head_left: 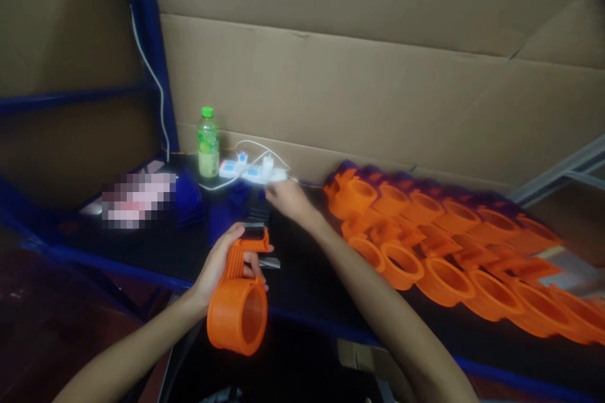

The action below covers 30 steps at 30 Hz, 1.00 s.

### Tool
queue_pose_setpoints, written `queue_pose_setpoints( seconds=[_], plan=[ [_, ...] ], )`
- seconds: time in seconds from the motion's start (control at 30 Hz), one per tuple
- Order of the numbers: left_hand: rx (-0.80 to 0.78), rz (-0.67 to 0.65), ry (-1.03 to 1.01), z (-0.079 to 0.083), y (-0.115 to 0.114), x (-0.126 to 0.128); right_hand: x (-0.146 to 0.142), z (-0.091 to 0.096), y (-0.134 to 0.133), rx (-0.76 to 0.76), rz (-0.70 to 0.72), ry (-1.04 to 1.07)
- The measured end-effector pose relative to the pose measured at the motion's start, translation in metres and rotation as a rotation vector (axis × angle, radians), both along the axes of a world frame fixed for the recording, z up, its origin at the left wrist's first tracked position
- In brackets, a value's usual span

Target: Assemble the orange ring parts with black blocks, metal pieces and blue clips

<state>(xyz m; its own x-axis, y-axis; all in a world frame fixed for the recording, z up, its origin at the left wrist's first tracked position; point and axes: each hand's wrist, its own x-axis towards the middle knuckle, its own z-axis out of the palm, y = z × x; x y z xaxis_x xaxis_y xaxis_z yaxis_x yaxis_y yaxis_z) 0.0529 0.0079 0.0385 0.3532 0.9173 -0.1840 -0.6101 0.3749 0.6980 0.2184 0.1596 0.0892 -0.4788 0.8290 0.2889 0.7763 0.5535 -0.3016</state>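
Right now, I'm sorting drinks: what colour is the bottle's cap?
The cap is bright green, clearest in the head view.

The left hand point(217, 267) gripped an orange ring-ended piece point(227, 315), the ring towards six o'clock. At two o'clock from it, the right hand point(289, 198) reached out, blurred, just beside a white power strip point(254, 174); whether its fingers pinched anything was unclear. From the right hand, a green-capped bottle point(208, 145) stood upright at ten o'clock, and similar orange pieces point(437, 245) lay in rows between three and four.
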Motion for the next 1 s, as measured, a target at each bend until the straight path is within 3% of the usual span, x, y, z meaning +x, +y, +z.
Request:
queue_pose_setpoints(
  seconds=[0.23,0.33,0.47,0.67,0.77,0.87,1.0],
  plan=[
    [-0.011,0.092,-0.022,-0.001,0.004,0.0,0.002,0.021,-0.066,0.075,-0.057,0.331],
    [-0.055,0.139,-0.069,0.001,0.003,0.001,0.0,0.013,-0.103,0.127,-0.034,0.521],
    [-0.095,0.123,-0.118,0.002,0.004,0.0,-0.006,-0.005,-0.133,0.26,0.039,0.475],
    [-0.102,0.034,-0.099,0.0,0.003,-0.001,0.001,-0.019,-0.138,0.448,0.224,0.374],
    [-0.062,0.088,-0.043,0.001,-0.001,0.001,0.009,-0.022,-0.139,0.514,0.304,0.282],
    [-0.008,0.163,0.0,-0.001,-0.003,0.004,0.016,-0.026,-0.142,0.532,0.326,0.261],
    [0.011,0.091,-0.008,-0.004,-0.004,0.005,0.015,-0.032,-0.146,0.488,0.3,0.37]
  ],
)
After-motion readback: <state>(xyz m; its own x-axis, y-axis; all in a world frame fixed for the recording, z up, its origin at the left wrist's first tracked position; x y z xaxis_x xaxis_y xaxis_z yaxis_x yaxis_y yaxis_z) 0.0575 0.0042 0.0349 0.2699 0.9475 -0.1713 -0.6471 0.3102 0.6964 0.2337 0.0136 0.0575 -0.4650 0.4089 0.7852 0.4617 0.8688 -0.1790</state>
